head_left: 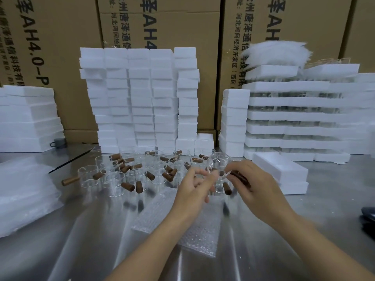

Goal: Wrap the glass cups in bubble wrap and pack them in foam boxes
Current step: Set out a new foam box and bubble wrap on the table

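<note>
**Head view.** We see both hands just above the worktop (81,240), meeting at one glass cup (220,161) held clear of the other cups (113,179) standing behind it.

The right hand (257,185) curls round the cup's brown handle (241,178). The handle's long axis runs from the glass bowl down and rightward into that palm. The left hand (192,185) lies against the glass wall on the opposite side. Blur prevents us from telling whether its fingers pinch the glass or merely steady it.

A bubble wrap sheet (154,211) lies flat on the worktop beneath the hands and on the person's side of them, partly hidden by the left forearm. We judge this the governing relation: the cup hangs over the sheet's far edge, so the coming move is downward and toward the person.

The open foam box (282,169) stands just right of the right hand, which is the nearer hand for packing. This cup is not yet wrapped.
</note>
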Available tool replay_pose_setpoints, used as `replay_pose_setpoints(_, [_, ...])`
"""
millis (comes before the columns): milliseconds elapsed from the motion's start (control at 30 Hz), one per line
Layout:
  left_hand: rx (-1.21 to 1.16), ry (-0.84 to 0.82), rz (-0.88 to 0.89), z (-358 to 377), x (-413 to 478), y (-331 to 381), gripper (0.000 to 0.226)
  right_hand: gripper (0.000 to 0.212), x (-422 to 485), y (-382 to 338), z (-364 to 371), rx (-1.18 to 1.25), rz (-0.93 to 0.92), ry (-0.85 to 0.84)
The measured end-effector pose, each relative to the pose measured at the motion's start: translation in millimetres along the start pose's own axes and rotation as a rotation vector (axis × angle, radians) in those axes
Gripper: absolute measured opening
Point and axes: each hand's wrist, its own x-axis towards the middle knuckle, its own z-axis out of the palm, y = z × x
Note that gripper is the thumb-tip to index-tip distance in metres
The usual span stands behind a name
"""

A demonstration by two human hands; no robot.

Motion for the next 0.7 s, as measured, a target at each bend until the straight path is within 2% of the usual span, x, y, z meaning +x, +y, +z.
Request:
replay_pose_setpoints(100, [0.01,-0.029,0.012,-1,1,-1,0.06,0.025,0,3,0,-0.035,-0.021,-0.021])
replay_pose_setpoints(200, [0.057,-0.066,0.098,-1,1,-4,0.079,0.031,0,7,-1,-0.008,-0.002,-0.054])
replay_pose_setpoints(300, [0.155,-0.018,0.176,0,0,-7,0.074,0.037,-1,9,-2,0.013,0.006,-0.06])
replay_pose_setpoints(500, [0.301,0.099,0.285,-3,-2,-9,0.074,0.033,-1,6,0,0.078,0.087,0.001])
replay_pose_setpoints(700, [0.324,0.167,0.33,-4,-2,-8,0.072,0.03,-2,11,4,0.075,0.125,0.063])
